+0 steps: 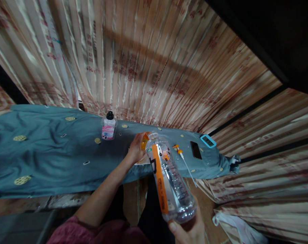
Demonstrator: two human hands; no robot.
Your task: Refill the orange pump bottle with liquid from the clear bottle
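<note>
A large clear plastic bottle (170, 179) with an orange and white label lies tilted across the view, its mouth end away from me. My right hand (191, 225) grips it by the base. Close to the bottle's mouth, my left hand (135, 148) is closed around a small amber-orange container (145, 140), partly hidden by the fingers and the bottle. Whether the two touch, I cannot tell. To the right of the bottle, an orange and white pump head (179, 151) with a long thin tube rests on the blue-green cloth (128, 135).
A clear bottle with a black cap and pink label (109, 128) stands at the back left. On the right lie a dark phone (196, 150) and a blue-framed digital clock (208, 141). Patterned curtains (143, 67) hang behind. A white plastic bag (235, 227) is low right.
</note>
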